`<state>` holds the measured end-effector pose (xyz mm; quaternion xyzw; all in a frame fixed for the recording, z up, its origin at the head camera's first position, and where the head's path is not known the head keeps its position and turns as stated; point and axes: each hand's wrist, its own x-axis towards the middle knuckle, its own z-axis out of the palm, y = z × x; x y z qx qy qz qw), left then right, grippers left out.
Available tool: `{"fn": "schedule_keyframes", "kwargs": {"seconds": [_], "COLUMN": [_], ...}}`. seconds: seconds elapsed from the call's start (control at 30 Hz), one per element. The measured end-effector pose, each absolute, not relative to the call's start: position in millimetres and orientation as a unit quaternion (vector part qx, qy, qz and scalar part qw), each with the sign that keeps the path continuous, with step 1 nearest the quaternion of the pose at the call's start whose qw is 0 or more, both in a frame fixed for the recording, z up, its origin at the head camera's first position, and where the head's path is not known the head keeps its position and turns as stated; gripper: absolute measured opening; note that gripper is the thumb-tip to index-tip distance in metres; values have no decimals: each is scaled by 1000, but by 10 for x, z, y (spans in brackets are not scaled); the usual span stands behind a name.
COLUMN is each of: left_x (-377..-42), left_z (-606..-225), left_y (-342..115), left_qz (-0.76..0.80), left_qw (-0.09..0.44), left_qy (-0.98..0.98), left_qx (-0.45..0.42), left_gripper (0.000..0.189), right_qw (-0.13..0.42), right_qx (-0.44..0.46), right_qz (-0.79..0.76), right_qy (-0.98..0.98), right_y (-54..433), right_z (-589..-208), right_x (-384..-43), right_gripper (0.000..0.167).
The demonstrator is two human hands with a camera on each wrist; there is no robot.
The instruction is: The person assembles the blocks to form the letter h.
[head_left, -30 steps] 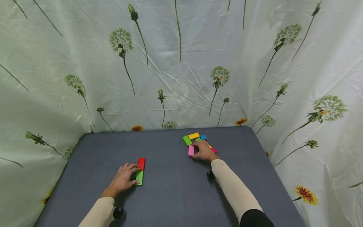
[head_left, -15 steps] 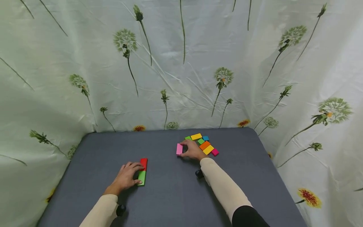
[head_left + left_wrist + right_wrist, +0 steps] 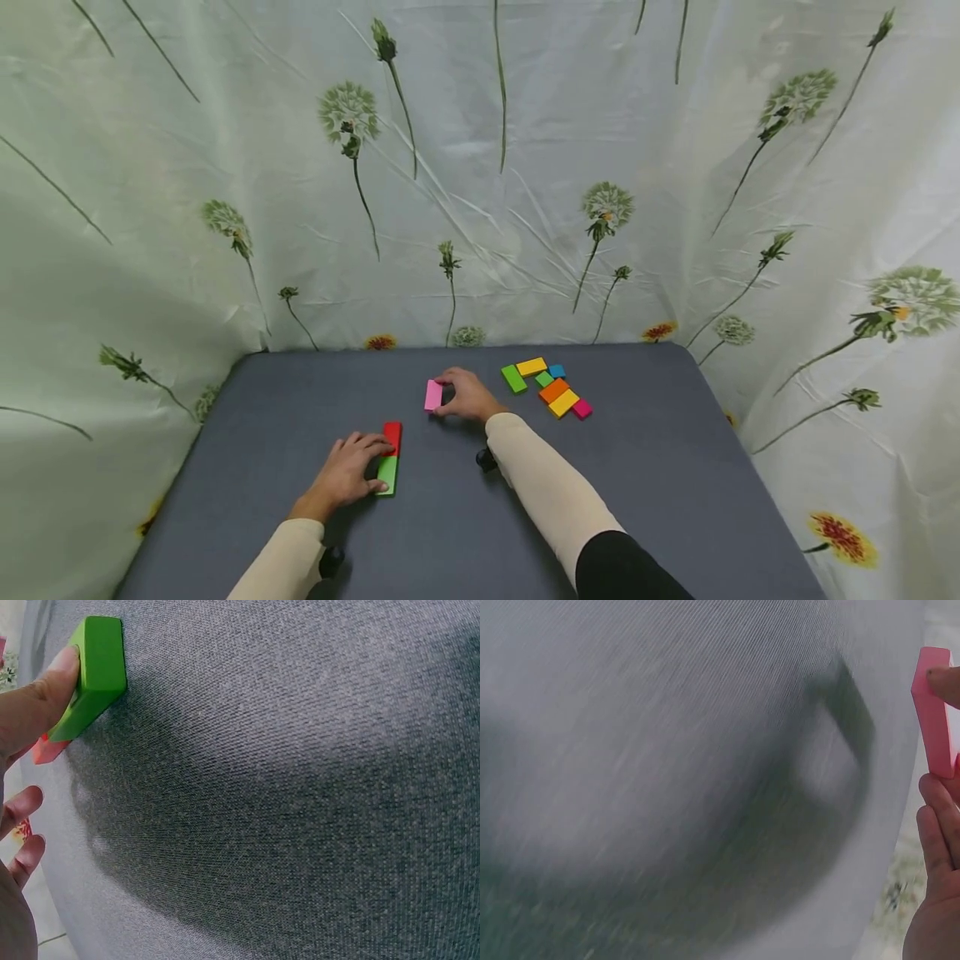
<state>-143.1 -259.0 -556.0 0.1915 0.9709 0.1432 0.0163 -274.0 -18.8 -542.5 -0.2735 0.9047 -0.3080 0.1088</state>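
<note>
In the head view, my right hand (image 3: 467,395) grips a pink block (image 3: 433,396) between thumb and fingers. The right wrist view has the same pink block (image 3: 934,712) held at its two ends, above the cloth, with its shadow apart from it. My left hand (image 3: 347,471) rests beside a red block (image 3: 392,437) and a light green block (image 3: 387,475), which lie end to end in a line. Its thumb touches the green block (image 3: 103,656) in the left wrist view, and its index fingertip is at the red one. Two other fingers hang in the air, slightly bent.
Toward the back right of the grey table (image 3: 637,500) lies a loose cluster of small blocks, among them a green block (image 3: 514,379), a yellow block (image 3: 532,367), an orange block (image 3: 553,391) and a crimson block (image 3: 582,408). A flowered curtain (image 3: 465,167) hangs behind the table.
The right hand has carried the pink block leftward, away from the cluster, toward the red and green pair. The left hand has stayed with its two blocks. The head view has shifted slightly.
</note>
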Motion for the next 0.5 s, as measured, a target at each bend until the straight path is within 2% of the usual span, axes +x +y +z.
{"fn": "schedule_keyframes", "kwargs": {"seconds": [0.3, 0.5], "left_x": [-1429, -1444], "left_z": [-5593, -5586], "left_y": [-2589, -2610], "left_qz": [146, 152], "left_qw": [26, 25], "left_qy": [973, 971], "left_qx": [176, 183], "left_gripper": [57, 57], "right_qw": [127, 135], "right_qx": [-301, -284], "right_qz": [-277, -265], "right_qy": [904, 911], "right_y": [-613, -792], "right_z": [-5376, -5408], "right_x": [-2740, -2752], "right_gripper": [56, 56]}}
